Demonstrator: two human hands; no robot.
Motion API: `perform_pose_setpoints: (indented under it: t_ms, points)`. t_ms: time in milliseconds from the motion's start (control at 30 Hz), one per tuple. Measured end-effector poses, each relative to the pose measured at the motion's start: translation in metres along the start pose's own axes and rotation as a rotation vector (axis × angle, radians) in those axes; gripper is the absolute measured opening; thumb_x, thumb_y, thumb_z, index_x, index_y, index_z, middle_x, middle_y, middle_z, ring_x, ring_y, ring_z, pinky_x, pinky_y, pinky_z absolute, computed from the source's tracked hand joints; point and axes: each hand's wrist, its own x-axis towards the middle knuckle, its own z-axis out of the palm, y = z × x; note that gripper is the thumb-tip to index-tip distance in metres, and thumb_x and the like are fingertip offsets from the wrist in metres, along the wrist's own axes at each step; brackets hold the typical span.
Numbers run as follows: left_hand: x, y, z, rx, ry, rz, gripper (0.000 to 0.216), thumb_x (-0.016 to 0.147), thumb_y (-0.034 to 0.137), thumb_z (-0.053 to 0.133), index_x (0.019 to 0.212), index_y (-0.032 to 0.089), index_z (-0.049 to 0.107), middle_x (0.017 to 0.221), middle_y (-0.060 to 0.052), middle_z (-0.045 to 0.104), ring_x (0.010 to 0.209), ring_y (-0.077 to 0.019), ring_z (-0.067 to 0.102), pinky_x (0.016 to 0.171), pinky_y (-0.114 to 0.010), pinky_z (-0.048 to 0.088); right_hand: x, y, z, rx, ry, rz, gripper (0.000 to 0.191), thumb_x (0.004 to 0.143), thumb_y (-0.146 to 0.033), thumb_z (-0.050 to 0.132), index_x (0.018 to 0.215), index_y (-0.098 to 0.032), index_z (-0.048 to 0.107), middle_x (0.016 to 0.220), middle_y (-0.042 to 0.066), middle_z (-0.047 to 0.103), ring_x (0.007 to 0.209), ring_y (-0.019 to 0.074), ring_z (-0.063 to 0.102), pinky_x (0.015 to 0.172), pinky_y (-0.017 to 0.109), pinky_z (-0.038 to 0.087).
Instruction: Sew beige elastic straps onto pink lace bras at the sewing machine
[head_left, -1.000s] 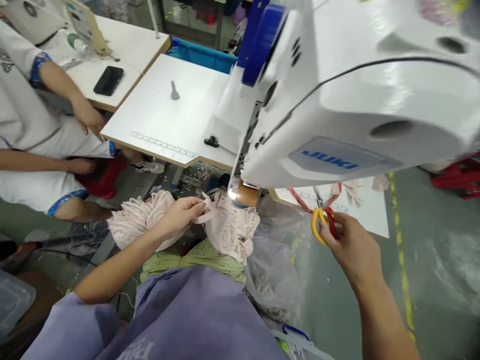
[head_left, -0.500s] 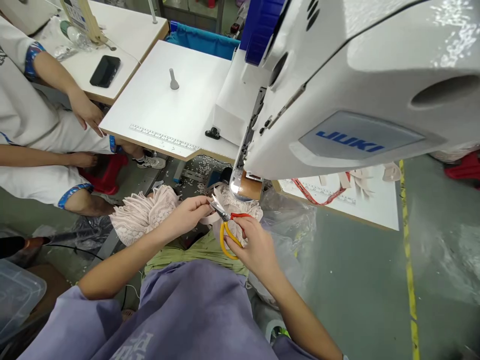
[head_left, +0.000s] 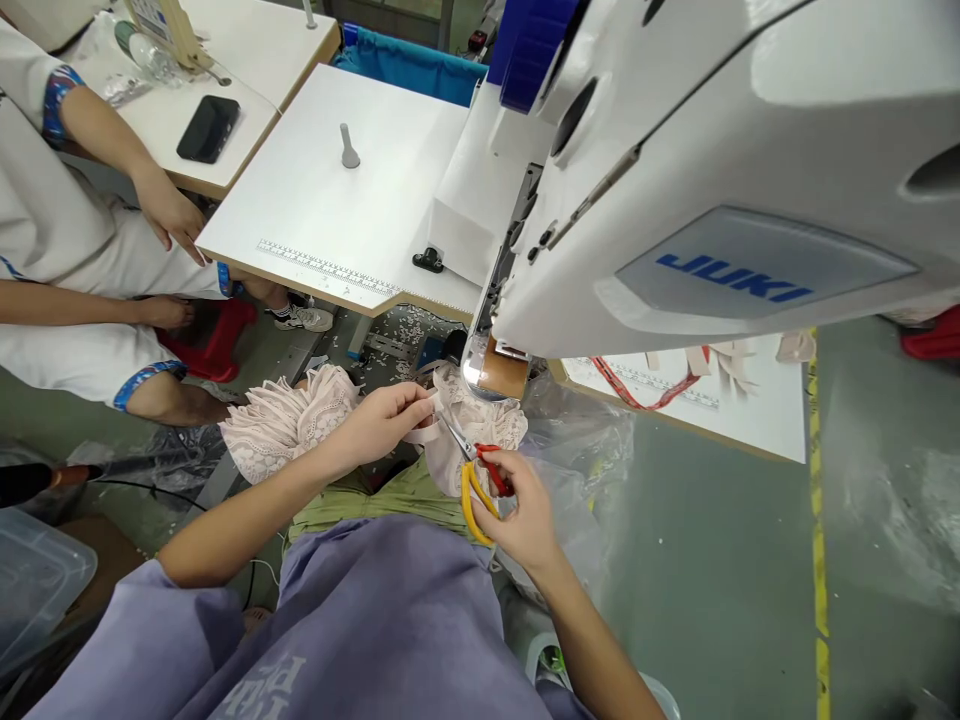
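My left hand [head_left: 390, 418] is closed, thumb and fingers pinching a pale pink strap [head_left: 425, 432] in front of the sewing machine. In my right hand [head_left: 525, 505] are scissors [head_left: 478, 478] with one yellow and one red handle loop; their blades point up and left towards the pinched strap. Behind the scissors, a pale pink lace garment [head_left: 480, 415] hangs below the machine's rounded arm end. A bundle of similar lace pieces [head_left: 292, 415] lies to the left of my left forearm.
The white JUKI sewing machine [head_left: 705, 270] looms over the right. A white table [head_left: 360, 210] with a printed ruler stands ahead. Another person's hand [head_left: 169, 210] rests near its left edge. On the right-hand board [head_left: 765, 400] lie a red tape [head_left: 622, 385] and pale fabric pieces.
The scissors have moved slightly down and right, away from the left fingertips, with my right hand. My left hand stays nearly in place. The view has shifted a little.
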Motion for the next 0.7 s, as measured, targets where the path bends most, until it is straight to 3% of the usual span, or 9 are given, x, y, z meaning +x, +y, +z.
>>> perform_pose_setpoints:
  t_ms: [300,467,700]
  points:
    - [0.0,0.01,-0.006,0.243,0.046,0.016,0.032,0.095,0.044,0.047,0.089,0.019,0.066,0.076,-0.001,0.065,0.064,-0.0141,0.053,0.059,-0.026,0.041,0.018,0.002,0.008,0.031,-0.057,0.04,0.039,0.083,-0.029,0.071,0.12,-0.026,0.061,0.111,0.006,0.069,0.071,0.0152,0.062,0.069,0.032,0.055]
    - [0.002,0.008,-0.005,0.17,0.05,0.034,0.035,0.094,0.048,0.05,0.082,0.019,0.063,0.075,-0.002,0.064,0.067,-0.0149,0.056,0.06,-0.025,0.044,0.013,0.002,0.003,0.01,-0.055,0.094,0.032,0.087,-0.034,0.069,0.119,-0.028,0.066,0.108,0.005,0.072,0.076,0.0178,0.067,0.072,0.033,0.057]
    - [0.005,0.004,0.002,0.083,0.057,0.07,0.036,0.096,0.049,0.048,0.091,0.02,0.068,0.076,-0.001,0.065,0.067,-0.0152,0.059,0.06,-0.026,0.046,-0.007,0.011,-0.006,0.05,-0.01,0.17,0.03,0.088,-0.034,0.067,0.117,-0.026,0.069,0.101,0.005,0.073,0.07,0.0159,0.068,0.066,0.03,0.057]
